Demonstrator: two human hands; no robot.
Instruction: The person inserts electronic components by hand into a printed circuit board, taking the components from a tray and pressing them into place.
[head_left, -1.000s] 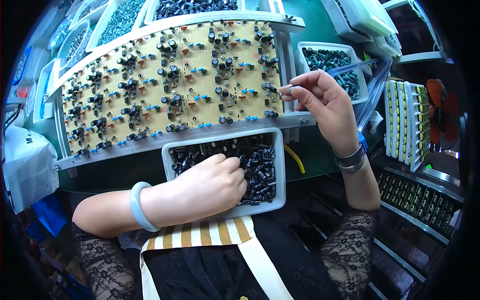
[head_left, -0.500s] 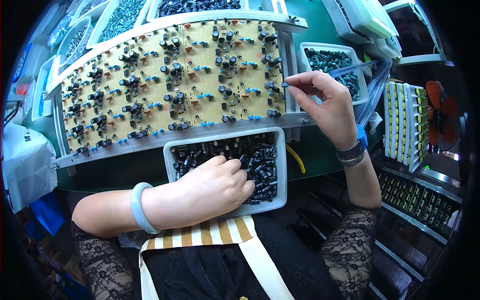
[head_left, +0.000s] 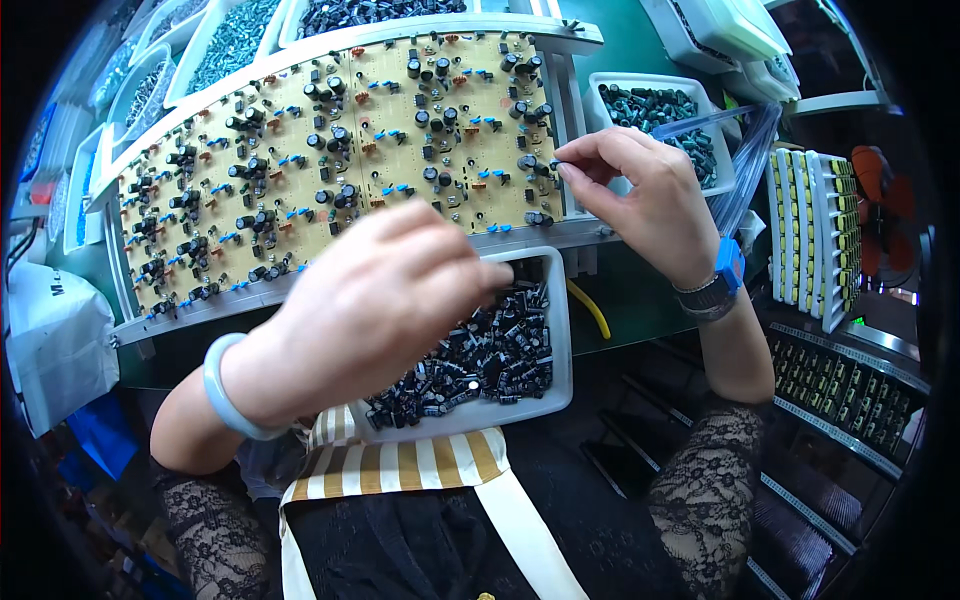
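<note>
At the right edge of the tan circuit board panel point(head_left: 400, 220), my right hand point(head_left: 645, 195) pinches a small dark capacitor point(head_left: 555, 165) between thumb and index finger, close beside the capacitors standing there. The panel lies in a metal frame and bears many upright black capacitors, blue and orange parts. My left hand point(head_left: 375, 300) hangs over the left part of a white bin point(head_left: 565, 330) and the panel's lower edge. It is smeared by motion, so whether its fingers hold anything is unclear. Loose black capacitors point(head_left: 490, 350) fill the bin.
Behind the right hand stands a white bin of green-sleeved capacitors point(head_left: 650, 105), with clear plastic bags point(head_left: 745, 170) beside it. More part bins point(head_left: 230, 45) line the back left. A yellow curved handle point(head_left: 590, 310) lies right of the near bin. Racked yellow parts point(head_left: 805, 240) stand far right.
My left hand has lifted out of the capacitor bin, up and left toward the panel. My right hand has moved slightly left with its capacitor; the panel also sits a little further left in view.
</note>
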